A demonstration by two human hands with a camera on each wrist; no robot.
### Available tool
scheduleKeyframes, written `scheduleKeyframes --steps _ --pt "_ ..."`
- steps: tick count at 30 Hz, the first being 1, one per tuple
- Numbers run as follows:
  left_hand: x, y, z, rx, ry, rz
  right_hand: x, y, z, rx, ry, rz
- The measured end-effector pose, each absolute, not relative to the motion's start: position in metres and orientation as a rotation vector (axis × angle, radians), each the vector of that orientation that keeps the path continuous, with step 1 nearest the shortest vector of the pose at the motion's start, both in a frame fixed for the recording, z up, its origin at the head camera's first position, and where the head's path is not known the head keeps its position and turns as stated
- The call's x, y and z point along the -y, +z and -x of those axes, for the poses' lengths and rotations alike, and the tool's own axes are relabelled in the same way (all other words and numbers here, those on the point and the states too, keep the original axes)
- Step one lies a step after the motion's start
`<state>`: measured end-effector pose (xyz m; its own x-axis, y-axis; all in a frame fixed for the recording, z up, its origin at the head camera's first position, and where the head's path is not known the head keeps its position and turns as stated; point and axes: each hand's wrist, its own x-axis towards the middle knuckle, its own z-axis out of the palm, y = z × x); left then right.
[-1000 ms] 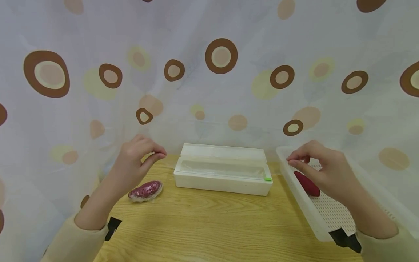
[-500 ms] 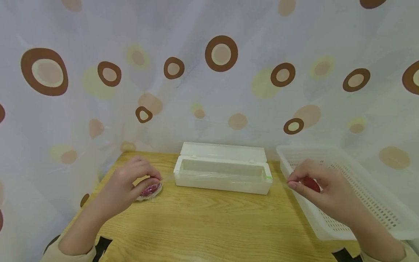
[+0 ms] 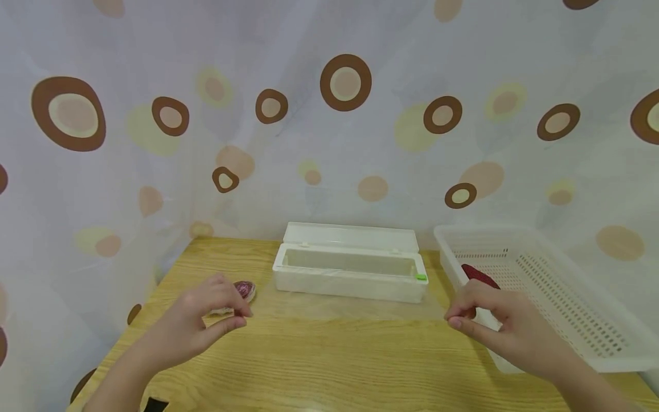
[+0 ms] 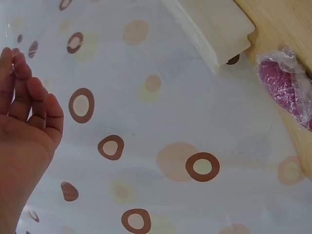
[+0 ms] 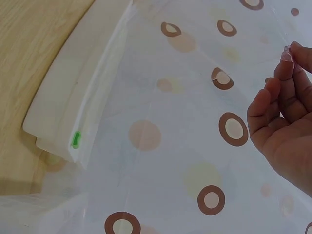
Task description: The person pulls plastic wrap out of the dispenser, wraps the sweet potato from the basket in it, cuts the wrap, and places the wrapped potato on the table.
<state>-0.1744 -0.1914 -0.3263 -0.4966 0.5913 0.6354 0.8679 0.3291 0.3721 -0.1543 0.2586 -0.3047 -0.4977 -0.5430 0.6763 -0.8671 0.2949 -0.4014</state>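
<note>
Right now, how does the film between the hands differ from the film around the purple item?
The held film is spread flat between the left hand and the right hand; the wrapping is crinkled around the purple item.
The held film is pinched in both hands; the wrapping lies on the table.
The held film shows only faintly; the wrapping shows bright glints.
Both are see-through.
</note>
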Motion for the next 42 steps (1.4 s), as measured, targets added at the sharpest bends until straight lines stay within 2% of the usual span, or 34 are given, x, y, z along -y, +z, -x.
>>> scheduleKeyframes --steps 10,17,24,35,42 --pt "0.191 -0.355 0.173 2.127 -1.018 1.393 -0.261 -0.328 0.147 2.252 1.116 -1.244" --pt "0.190 -0.372 0.166 2.360 -1.128 1.278 -0.262 -0.341 0.143 2.330 1.131 -1.208" --pt "0.188 -0.393 0.171 2.288 -1.138 1.378 -0.261 -0.352 0.143 2.379 1.135 -1.158" --pt "0.193 -0.406 0.173 2.382 -1.208 1.485 -0.260 -0.377 0.143 2.276 1.222 -1.395" --pt "0.195 -0.406 0.171 2.485 -1.259 1.455 -0.261 -0.384 0.138 2.439 1.270 -1.432"
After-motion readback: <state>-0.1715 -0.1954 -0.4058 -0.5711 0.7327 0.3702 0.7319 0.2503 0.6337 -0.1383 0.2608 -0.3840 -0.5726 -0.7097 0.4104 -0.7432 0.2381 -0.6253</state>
